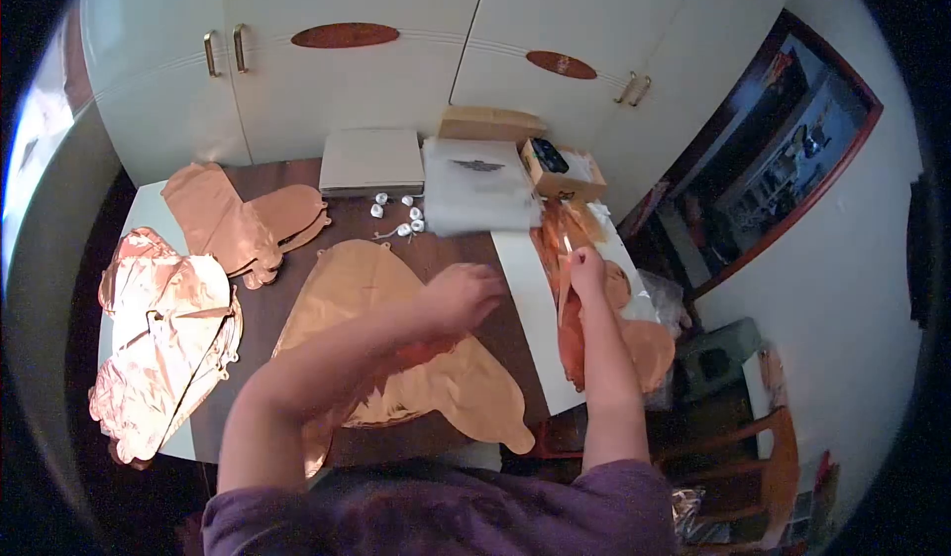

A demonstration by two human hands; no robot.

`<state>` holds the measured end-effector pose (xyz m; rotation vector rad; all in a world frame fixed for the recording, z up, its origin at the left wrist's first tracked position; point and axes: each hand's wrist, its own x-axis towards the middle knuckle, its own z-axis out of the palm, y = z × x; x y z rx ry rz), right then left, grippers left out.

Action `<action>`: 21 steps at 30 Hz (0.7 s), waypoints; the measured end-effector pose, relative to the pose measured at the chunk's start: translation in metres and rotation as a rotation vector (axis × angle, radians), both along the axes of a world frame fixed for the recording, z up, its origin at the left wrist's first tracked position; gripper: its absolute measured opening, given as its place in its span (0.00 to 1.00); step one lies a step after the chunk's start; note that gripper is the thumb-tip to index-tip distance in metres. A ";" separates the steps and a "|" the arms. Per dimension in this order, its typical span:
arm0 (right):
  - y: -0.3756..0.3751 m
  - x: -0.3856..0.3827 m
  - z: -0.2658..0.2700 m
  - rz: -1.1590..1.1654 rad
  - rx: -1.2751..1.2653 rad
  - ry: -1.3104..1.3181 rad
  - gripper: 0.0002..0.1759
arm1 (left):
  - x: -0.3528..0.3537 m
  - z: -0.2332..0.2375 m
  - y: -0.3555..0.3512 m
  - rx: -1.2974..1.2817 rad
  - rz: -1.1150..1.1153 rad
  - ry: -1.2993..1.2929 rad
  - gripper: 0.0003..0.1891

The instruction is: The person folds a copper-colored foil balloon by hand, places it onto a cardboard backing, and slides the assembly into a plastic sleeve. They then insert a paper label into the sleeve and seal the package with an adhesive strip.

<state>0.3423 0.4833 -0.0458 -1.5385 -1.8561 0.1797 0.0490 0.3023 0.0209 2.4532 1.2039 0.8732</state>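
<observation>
A large flat rose-gold foil balloon (480, 383) lies across the middle of the table, partly hidden by my left forearm. Above its upper right part is my left hand (463, 296), fingers curled in; whatever they may hold does not show. My right hand (586, 267) is closed at the right of the table, with its fingers pinching an orange-copper foil balloon (572, 343) that hangs down beside the wrist. More flat foil pieces (649, 350) lie beneath and beside my right forearm.
Crumpled shiny foil balloons (163, 343) and duller folded ones (223, 219) cover the left side. At the back are small white ribbon rolls (404, 229), a grey box (371, 163), a stack of clear bags (475, 189) and a cardboard box (563, 174). A wooden chair (778, 467) stands at right.
</observation>
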 end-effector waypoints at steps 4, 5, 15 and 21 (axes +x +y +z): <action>-0.016 0.003 0.011 0.171 0.112 0.139 0.09 | 0.091 -0.016 0.082 0.065 -0.017 0.097 0.17; -0.019 0.007 0.011 0.192 0.164 0.169 0.09 | 0.107 -0.024 0.098 0.063 0.031 0.163 0.21; -0.119 0.173 0.150 -0.590 0.835 0.314 0.09 | 0.135 -0.047 0.095 -0.082 0.143 0.416 0.54; -0.179 0.163 0.206 -0.552 0.886 0.232 0.10 | 0.136 -0.056 0.095 0.037 0.178 0.241 0.47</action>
